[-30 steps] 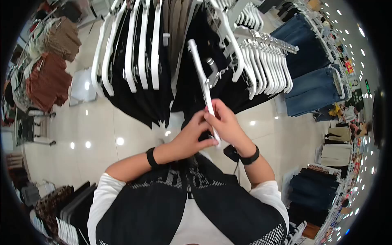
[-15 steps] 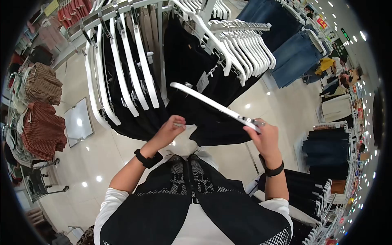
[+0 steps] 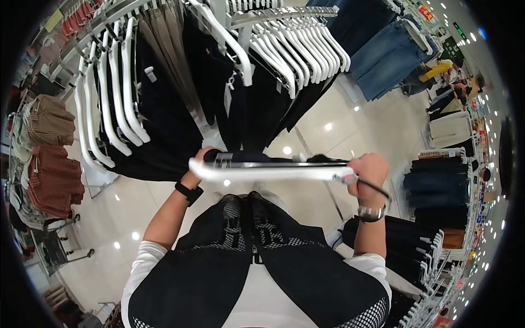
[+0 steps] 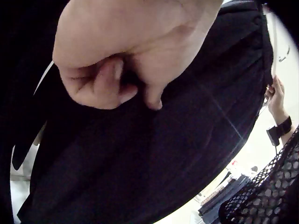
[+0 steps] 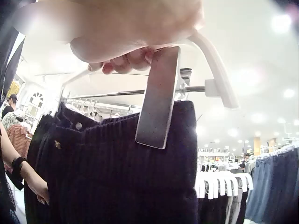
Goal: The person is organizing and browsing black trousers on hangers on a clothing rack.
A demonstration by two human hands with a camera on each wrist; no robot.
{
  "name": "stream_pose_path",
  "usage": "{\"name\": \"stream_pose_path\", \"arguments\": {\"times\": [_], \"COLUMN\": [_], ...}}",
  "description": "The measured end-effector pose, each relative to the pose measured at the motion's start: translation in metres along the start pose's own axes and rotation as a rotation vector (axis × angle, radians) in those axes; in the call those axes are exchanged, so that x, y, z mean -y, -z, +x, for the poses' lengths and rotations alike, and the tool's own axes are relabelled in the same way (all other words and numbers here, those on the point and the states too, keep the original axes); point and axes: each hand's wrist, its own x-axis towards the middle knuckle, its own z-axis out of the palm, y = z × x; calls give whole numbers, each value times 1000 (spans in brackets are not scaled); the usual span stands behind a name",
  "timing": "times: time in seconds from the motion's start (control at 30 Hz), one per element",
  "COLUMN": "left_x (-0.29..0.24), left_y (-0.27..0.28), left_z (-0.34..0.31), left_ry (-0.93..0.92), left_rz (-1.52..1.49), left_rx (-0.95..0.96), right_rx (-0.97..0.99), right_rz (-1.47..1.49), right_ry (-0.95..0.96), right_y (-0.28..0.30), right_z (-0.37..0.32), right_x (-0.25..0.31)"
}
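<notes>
Right hand (image 3: 369, 176) grips a dark garment's (image 5: 112, 172) hanger (image 3: 268, 173); left hand (image 4: 126, 46) curls beside the garment, hold unclear. Rack tag (image 3: 227, 99) unreadable, floor (image 3: 377, 134) glossy

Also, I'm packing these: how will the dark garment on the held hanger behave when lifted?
The dark garment is probably floppy: its cloth falls in folds. It may swing, since it hangs by its gathered top from the white hanger.

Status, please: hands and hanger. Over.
Right hand grips white hanger. Dark garment hangs under it. Left hand at garment, grip unclear. Clothes rack ahead.
</notes>
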Motion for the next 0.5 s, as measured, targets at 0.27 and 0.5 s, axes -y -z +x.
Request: {"name": "stream_pose_path", "arguments": {"times": [0.27, 0.5], "left_x": [35, -15], "left_y": [-39, -73], "left_z": [34, -2], "left_ry": [-61, 78], "left_rz": [-1130, -101], "left_rx": [-57, -387], "right_rx": [-23, -7], "right_rz": [179, 218], "right_ry": [242, 161], "right_y": [9, -11], "right_z": [-26, -29], "right_x": [-28, -97]}}
